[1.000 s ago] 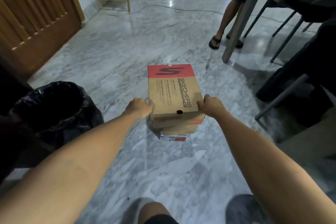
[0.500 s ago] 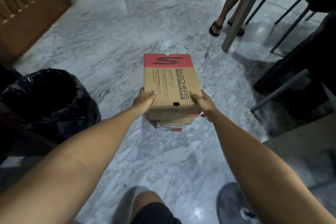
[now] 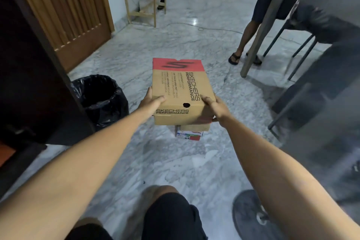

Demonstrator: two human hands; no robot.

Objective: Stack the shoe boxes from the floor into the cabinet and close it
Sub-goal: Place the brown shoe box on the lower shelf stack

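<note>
Above the marble floor [image 3: 175, 161], both hands gripping Skechers box [image 3: 179, 91] edges, bin [image 3: 101, 97] left

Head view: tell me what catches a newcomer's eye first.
The brown Skechers shoe box at centre, gripped at its near corners by the left hand and the right hand. Just beneath it, smaller boxes sit on the marble floor; a black-lined bin stands left.
</note>
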